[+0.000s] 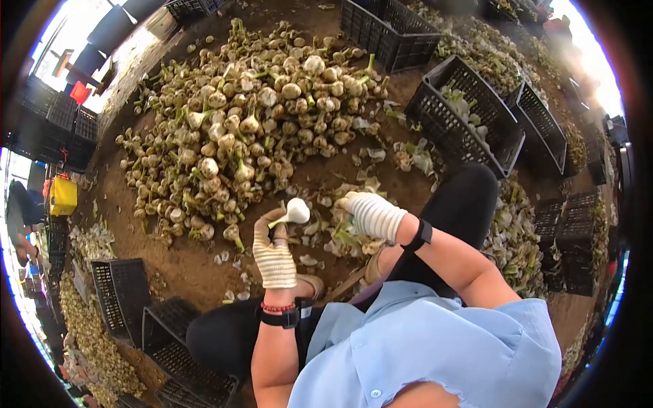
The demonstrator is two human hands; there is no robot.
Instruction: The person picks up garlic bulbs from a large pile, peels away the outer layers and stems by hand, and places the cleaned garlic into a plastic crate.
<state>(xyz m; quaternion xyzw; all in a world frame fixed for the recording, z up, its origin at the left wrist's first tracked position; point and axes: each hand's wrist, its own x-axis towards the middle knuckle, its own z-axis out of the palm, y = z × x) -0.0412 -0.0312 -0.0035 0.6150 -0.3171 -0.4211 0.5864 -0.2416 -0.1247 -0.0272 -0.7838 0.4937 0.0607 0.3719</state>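
L hand (273, 255), gloved: thumb & fingers pinching stem of a white garlic bulb (297, 211). Bulb head stands out past fingertips, on side facing R hand (374, 215). Key relation: long axis runs stem-to-head, from L fingers out twd R hand, approx. level in view w/ slight rise at head end. Stem end at L fingers, round end nearest R hand. L hand is the nearer, in contact; R hand apart, w/ a gap btwn its fingers & bulb.

R hand, also gloved: fingers curled in, thumb side twd bulb. Can't tell if it grips anything; finger ends unclear vs. litter behind. Loose skins & leaf scraps (345, 239) below/beside R hand.

Beyond L hand, fwd: big garlic heap (238, 129), stems on, soil-stained, lying at mixed angles. One loose stemmed bulb (233, 236) just L of L hand, at heap's near edge.

Fwd-R of R hand: blk crate (445, 126), tilted in view, some white bulbs (469, 115) inside. More blk crates (121, 296) L & back of L hand.
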